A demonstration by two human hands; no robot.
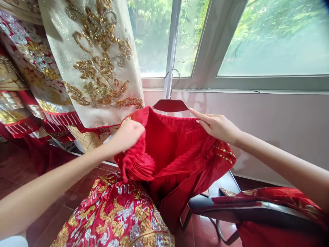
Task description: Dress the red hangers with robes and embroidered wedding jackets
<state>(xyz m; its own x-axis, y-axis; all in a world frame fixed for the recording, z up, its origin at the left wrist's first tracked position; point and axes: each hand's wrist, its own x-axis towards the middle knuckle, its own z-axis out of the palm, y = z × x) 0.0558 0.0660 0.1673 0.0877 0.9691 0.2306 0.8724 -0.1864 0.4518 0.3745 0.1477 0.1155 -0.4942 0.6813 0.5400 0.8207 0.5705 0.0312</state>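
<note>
Red pleated garment hangs center from a red hanger. Left hand is closed, bunching the fabric at 9 o'clock; right hand has fingers extended along the upper edge at 3 o'clock, grip unclear. Gold-embroidered cream gown hangs at 11 o'clock, window at 1 o'clock, pink wall at 3. Black chair at 4 o'clock, red tiled floor at 8, gold-embroidered red cloth at 6.

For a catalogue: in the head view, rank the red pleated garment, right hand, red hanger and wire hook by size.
1. Red pleated garment
2. Right hand and red hanger: unsure, the hand is nearer the camera
3. Wire hook
</note>
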